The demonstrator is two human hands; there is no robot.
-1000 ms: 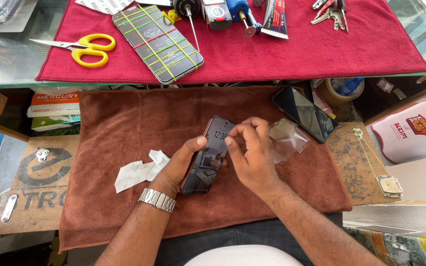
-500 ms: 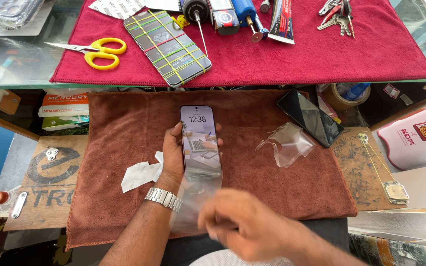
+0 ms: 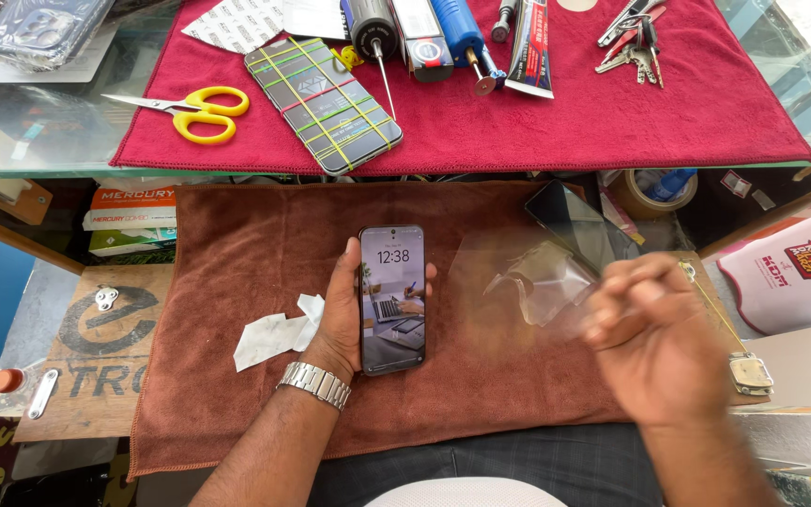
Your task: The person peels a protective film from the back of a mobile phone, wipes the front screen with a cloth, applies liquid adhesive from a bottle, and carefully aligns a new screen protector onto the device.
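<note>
Brown towel (image 3: 237, 244) cushions the lit phone (image 3: 392, 299), which the left hand (image 3: 344, 314) cradles with curled fingers while the blurred right hand (image 3: 654, 343) pinches clear film (image 3: 509, 272) aside, keeping the screen exposed.

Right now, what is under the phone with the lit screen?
The left hand holds the phone from beneath, above the brown towel. The palm and the phone's back are covered.
</note>
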